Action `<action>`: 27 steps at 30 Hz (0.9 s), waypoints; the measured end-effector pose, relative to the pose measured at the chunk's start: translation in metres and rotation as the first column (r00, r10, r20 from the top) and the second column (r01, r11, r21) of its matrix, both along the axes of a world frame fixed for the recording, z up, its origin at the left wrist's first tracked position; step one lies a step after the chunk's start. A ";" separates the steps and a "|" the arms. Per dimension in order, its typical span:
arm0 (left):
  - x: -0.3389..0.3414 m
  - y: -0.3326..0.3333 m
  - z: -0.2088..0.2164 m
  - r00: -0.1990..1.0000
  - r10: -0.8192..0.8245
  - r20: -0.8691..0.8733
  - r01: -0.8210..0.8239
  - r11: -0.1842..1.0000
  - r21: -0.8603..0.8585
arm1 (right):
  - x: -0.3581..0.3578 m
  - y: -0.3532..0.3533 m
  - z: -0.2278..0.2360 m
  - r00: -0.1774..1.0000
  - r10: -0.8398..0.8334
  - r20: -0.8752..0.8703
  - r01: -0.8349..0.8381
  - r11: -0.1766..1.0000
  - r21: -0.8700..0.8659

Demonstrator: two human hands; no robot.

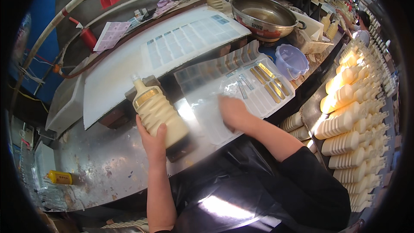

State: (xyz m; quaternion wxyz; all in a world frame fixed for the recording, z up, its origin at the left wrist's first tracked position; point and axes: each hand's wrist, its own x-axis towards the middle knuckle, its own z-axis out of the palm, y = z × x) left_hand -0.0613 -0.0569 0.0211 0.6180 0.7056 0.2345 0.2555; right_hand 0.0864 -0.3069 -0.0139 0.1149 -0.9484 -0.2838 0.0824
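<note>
A cream ribbed bottle [161, 114] with a gold band near its neck lies tilted, neck away from me, on a dark block [183, 146]. My left hand [153, 142] grips its lower side, thumb on the near face and fingers along the left edge. My right hand [235, 113] is curled in a fist-like shape above a clear plastic sheet [207, 116], slightly blurred; what its fingers hold, if anything, is hidden. Just beyond it, gold label strips [269, 84] and small dark strips [244, 87] lie on the sheet.
A tilted white board [116, 86] with a printed sheet stands behind the bottle. At the back are a metal pan [263, 15] and a lilac bucket [292, 61]. Many cream bottles [345, 142] are stacked at right. A yellow bottle [60, 177] lies left. Another person [360, 30] is far right.
</note>
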 end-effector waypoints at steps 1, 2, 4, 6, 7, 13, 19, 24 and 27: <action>0.000 -0.003 0.003 1.000 -0.004 0.000 0.004 1.000 -0.001 | -0.020 0.004 -0.001 0.998 -0.030 0.050 0.026 0.996 0.090; 0.000 -0.006 0.006 1.000 -0.004 -0.003 0.004 1.000 -0.005 | -0.037 0.003 0.003 1.000 0.001 -0.002 -0.001 0.998 0.071; 0.004 -0.010 0.007 1.000 -0.011 -0.008 0.011 1.000 -0.020 | -0.058 0.002 0.025 0.995 0.015 -0.094 -0.014 1.000 0.016; 0.003 -0.007 0.005 1.000 -0.019 -0.021 0.019 1.000 -0.008 | -0.062 0.005 0.030 0.985 0.010 -0.171 -0.016 0.999 -0.034; 0.001 -0.005 0.004 0.999 -0.017 -0.027 0.017 1.000 0.000 | -0.055 0.005 0.030 0.995 0.000 -0.095 -0.001 1.000 -0.010; 0.003 -0.010 0.009 0.999 -0.021 -0.047 0.019 0.999 -0.043 | 0.074 -0.005 -0.006 0.955 -0.138 0.261 0.100 0.983 0.152; 0.000 -0.007 0.006 1.000 0.006 -0.011 -0.007 0.999 -0.053 | 0.071 -0.007 0.003 0.993 0.008 0.121 0.014 0.983 -0.183; 0.000 -0.009 0.002 1.000 0.009 0.022 -0.007 0.997 -0.081 | -0.028 -0.048 0.033 0.995 0.094 0.013 -0.090 0.977 -0.195; 0.001 -0.006 -0.001 1.000 -0.006 0.030 0.008 0.998 -0.064 | -0.058 -0.059 0.032 0.997 0.079 0.024 -0.073 0.980 -0.186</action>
